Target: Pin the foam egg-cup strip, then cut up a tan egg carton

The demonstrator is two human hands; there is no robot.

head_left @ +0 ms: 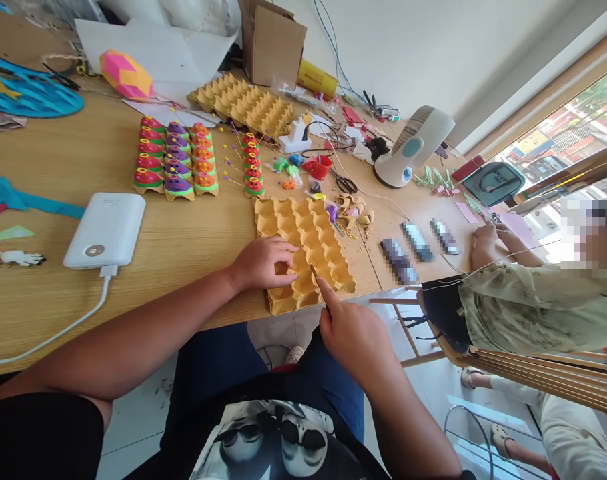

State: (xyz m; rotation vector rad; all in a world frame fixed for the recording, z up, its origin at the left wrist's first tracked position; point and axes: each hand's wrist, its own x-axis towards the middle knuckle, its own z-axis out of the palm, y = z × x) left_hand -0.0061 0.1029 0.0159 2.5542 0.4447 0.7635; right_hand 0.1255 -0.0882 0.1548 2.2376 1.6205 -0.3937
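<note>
A yellow cardboard egg tray (303, 230) lies at the table's front edge. Across its left part rests my left hand (263, 262), thumb and fingers apart and touching the cups. My right hand (351, 327) is closed around a thin, dark-bladed craft knife (313, 271), index finger stretched along it. The blade's tip is at a ridge between cups, right of my left fingers; whether it has gone into the cardboard I cannot tell. Most of the handle is hidden in my palm.
Painted egg-cup caterpillars (177, 160) stand behind on the left. A second egg tray (243, 107), a red cup (317, 167), scissors (344, 183) and cardboard scraps (352, 212) lie beyond. A white power bank (106, 230) is at left, a fan (408, 147) at right. Another person (528, 300) sits at right.
</note>
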